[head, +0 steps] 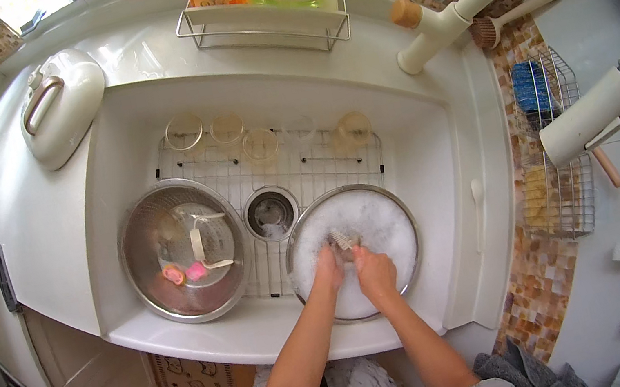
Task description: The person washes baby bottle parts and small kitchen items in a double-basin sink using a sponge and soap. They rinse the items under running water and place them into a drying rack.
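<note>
A round metal basin (pixel 377 206) full of white suds stands at the right of the sink. Over it, my right hand (pixel 374 269) grips a small pale bristle brush (pixel 343 240). My left hand (pixel 329 268) is partly in the foam beside the brush; whether it holds something under the suds I cannot tell. At the left of the sink a metal colander (pixel 142 266) holds a white handled piece (pixel 198 244) and two small pink items (pixel 196 271), one with orange on it.
Several clear glass cups (pixel 184 132) stand along the back of the wire sink rack (pixel 245 180). The drain (pixel 272 212) lies between the basins. Behind are a wire shelf (pixel 263 34) with bottles and a white faucet (pixel 438 37); a white lidded vessel (pixel 62 113) sits on the left counter.
</note>
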The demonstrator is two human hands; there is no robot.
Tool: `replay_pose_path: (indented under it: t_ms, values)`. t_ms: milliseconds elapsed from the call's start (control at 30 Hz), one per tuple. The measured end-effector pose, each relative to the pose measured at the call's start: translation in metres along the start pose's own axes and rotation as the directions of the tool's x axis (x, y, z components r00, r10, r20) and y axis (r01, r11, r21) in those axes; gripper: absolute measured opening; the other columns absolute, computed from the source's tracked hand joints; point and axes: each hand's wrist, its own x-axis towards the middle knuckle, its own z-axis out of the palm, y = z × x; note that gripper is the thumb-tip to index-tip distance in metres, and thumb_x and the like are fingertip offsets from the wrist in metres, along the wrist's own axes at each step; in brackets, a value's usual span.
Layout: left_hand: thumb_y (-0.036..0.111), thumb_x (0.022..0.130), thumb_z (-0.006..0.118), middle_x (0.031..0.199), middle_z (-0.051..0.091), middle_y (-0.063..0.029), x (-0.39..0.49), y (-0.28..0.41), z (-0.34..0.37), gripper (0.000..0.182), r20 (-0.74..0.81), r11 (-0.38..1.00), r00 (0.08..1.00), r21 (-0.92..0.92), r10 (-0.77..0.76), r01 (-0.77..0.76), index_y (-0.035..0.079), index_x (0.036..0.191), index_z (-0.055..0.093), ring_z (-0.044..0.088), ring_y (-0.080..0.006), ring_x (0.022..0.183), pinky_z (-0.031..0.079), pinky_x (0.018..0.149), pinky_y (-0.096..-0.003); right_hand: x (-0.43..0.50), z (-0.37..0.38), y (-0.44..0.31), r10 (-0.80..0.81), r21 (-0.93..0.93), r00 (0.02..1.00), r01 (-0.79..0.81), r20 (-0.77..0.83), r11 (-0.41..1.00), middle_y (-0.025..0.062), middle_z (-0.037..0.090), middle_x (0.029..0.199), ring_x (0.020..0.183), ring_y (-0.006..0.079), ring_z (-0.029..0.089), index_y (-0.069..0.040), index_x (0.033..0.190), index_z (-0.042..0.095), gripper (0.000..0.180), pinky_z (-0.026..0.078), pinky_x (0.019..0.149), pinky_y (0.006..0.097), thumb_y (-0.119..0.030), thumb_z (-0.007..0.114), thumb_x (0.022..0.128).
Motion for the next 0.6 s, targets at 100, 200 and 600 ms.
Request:
replay_pose_path:
  t_ms: [100,200,600]
  values:
    - [0.02,0.091,0.035,0.098,0.061,-0.0088,0.009,-0.008,-0.011,0.029,0.167,0.926,0.974,0.319,0.156,-0.203,0.004,0.105,0.054,0.059,-0.0225,0.088,0.049,0.078,-0.0354,-0.003,0.003,0.001,-0.023,-0.045,0.985,0.031,0.173,0.999,0.0239,0.059,0.067,0.066,0.0433,0.057,-0.003,0.073,0.058,0.045,0.044,0.062,0.0526,-0.035,0.034,0.093]
    - [0.022,0.092,0.035,0.096,0.06,-0.008,0.015,-0.016,-0.013,0.028,0.067,0.977,0.987,0.151,0.145,-0.153,0.006,0.104,0.054,0.058,-0.0218,0.086,0.05,0.075,-0.0354,-0.003,0.005,0.006,0.01,0.052,0.997,-0.006,-0.073,0.999,0.0245,0.058,0.067,0.065,0.0446,0.056,-0.001,0.074,0.055,0.043,0.043,0.062,0.0534,-0.033,0.034,0.094]
    - [0.05,0.082,0.056,0.099,0.059,-0.0056,-0.012,0.007,0.005,0.048,0.257,0.924,0.964,0.38,-0.07,-0.034,0.01,0.109,0.054,0.055,-0.0182,0.089,0.045,0.079,-0.0311,0.004,0.012,0.024,-0.092,0.204,0.988,0.116,-0.125,0.972,0.0252,0.057,0.069,0.067,0.0441,0.055,0.0,0.075,0.052,0.038,0.042,0.062,0.0516,-0.026,0.032,0.095]
